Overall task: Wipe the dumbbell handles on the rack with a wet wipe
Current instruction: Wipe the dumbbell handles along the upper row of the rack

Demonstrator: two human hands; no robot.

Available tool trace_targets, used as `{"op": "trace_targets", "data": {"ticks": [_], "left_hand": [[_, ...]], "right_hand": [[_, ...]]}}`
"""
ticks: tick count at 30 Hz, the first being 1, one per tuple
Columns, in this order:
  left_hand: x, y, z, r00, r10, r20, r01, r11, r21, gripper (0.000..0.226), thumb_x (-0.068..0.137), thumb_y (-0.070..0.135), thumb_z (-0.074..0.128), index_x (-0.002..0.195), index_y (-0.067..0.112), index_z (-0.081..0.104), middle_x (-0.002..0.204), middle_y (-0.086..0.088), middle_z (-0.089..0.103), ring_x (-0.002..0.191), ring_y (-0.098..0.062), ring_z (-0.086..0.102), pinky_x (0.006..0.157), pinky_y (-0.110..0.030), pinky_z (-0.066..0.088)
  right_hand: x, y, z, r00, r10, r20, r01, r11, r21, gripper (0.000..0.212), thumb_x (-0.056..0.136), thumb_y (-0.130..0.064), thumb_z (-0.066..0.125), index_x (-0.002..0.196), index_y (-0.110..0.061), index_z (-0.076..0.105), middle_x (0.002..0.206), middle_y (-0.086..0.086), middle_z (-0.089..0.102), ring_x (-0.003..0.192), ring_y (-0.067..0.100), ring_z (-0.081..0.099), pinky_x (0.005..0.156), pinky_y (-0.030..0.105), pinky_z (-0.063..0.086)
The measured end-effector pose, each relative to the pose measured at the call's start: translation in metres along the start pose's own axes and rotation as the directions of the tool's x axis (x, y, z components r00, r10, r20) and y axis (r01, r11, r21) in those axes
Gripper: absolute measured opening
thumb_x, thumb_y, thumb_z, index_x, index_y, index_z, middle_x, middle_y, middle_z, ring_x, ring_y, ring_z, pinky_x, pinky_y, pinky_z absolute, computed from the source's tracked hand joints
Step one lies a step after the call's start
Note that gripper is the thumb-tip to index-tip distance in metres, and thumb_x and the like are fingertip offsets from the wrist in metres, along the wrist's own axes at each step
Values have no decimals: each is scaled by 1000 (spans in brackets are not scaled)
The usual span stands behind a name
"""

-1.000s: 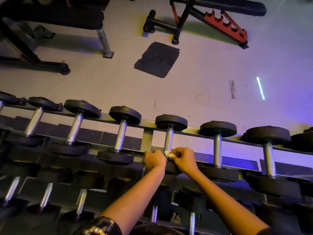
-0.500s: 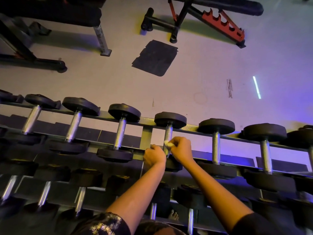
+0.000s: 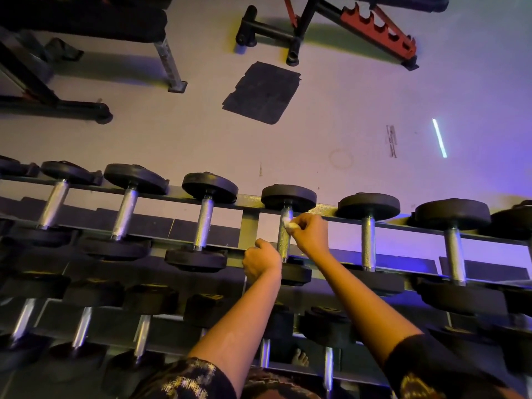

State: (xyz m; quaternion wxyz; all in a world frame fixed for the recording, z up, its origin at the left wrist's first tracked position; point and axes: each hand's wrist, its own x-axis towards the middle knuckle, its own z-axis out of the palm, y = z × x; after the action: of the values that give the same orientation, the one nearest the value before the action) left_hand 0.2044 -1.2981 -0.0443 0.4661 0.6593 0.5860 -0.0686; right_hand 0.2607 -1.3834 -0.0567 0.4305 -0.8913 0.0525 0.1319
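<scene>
Your right hand [image 3: 309,234] fingers pinch the wet wipe [image 3: 288,224] on one top-tier dumbbell handle [image 3: 283,240], near the rack [image 3: 249,226] far edge. Left hand [image 3: 262,263] fingers curl; grip indeterminate. Neighbouring handles [image 3: 368,243] probably remain.

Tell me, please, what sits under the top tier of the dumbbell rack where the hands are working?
A lower tier of black dumbbells with silver metal handles, and a bare foot showing below it. The two forearms cover part of that row.
</scene>
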Motion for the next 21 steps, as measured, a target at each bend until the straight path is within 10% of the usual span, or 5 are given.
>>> {"op": "trace_targets", "data": {"ticks": [7, 17, 21], "left_hand": [[-1, -1, 2, 1000, 15, -5, -15, 998, -66, 42, 98, 34, 38, 89, 5, 67, 88, -14, 65, 72, -24, 57, 57, -29, 41], [6, -5, 9, 998, 15, -67, -25, 988, -153, 36, 96, 29, 41, 71, 8, 58, 88, -16, 66, 70, -26, 58, 60, -32, 43], [-1, -2, 4, 995, 39, -88, -49, 992, -116, 37, 98, 23, 41, 99, -4, 66, 99, -18, 61, 82, -29, 49, 68, -35, 36]], "right_hand": [[-33, 22, -6, 988, 8, 157, -3, 1000, -29, 15, 86, -20, 71, 95, -8, 74, 88, 3, 71, 81, 13, 64, 79, 29, 56], [9, -2, -4, 996, -82, -28, 84, 993, 85, 16, 87, -24, 71, 86, -8, 74, 71, -1, 63, 61, 0, 53, 54, 10, 34], [-24, 27, 6, 997, -57, 55, 55, 997, 49, 19, 85, -23, 72, 75, -8, 72, 69, 6, 68, 63, 15, 59, 60, 24, 45]]}}
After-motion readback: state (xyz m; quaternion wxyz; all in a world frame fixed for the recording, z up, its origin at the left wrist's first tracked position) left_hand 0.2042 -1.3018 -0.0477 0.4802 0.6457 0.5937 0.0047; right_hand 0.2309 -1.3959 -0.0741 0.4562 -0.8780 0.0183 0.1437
